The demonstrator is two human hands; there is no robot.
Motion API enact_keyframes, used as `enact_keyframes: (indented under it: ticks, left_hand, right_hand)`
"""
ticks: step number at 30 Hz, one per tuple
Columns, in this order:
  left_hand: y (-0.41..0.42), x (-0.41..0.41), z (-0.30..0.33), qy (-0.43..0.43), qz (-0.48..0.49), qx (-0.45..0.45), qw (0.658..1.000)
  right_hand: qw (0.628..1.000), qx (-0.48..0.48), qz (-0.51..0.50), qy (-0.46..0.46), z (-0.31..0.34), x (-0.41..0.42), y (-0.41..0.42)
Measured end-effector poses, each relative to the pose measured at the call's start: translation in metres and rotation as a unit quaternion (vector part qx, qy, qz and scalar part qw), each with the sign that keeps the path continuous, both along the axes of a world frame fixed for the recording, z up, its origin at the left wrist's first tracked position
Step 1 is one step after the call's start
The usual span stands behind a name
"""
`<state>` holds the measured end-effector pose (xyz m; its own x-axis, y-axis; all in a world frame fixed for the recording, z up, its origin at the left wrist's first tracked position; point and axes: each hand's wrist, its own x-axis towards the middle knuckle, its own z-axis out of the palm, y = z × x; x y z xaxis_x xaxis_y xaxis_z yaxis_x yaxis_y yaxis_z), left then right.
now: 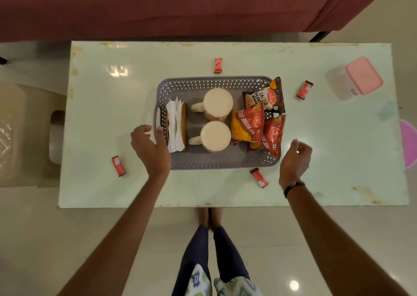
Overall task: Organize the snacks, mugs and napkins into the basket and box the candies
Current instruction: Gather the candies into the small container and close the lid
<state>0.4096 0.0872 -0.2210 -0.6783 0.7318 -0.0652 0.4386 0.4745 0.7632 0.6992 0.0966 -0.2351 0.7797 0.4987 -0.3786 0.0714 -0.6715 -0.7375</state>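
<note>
On the pale green rectangular table, the grey perforated plastic basket is touched at its end by the left hand, fingers relaxed. The right hand hangs loosely curled, empty. Four red-wrapped candies lie scattered unboxed; one could be knocked off if the basket is slid.

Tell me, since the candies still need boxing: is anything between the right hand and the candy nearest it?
Nothing visible. The right hand hangs above bare table, and the nearest candy lies just to its left, in front of the basket. The box has its pink lid on.
</note>
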Motion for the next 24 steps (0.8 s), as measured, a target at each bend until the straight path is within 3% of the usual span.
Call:
enact_keyframes:
  ticks: [7, 15, 24]
  left_hand:
    - [-0.052, 0.072, 0.025, -0.044, -0.21, 0.005, 0.977]
    - [-0.065, 0.131, 0.012, -0.059, -0.259, -0.022, 0.964]
    - [-0.025, 0.209, 0.021, -0.075, -0.31, 0.017, 0.948]
  right_hand:
    - [0.993, -0.094, 0.061, 0.035, -0.016, -0.022, -0.093]
    - [0.994, -0.043, 0.096, 0.016, -0.023, -0.015, -0.088]
    - [0.995, 0.044, 0.091, -0.024, -0.009, 0.067, -0.019]
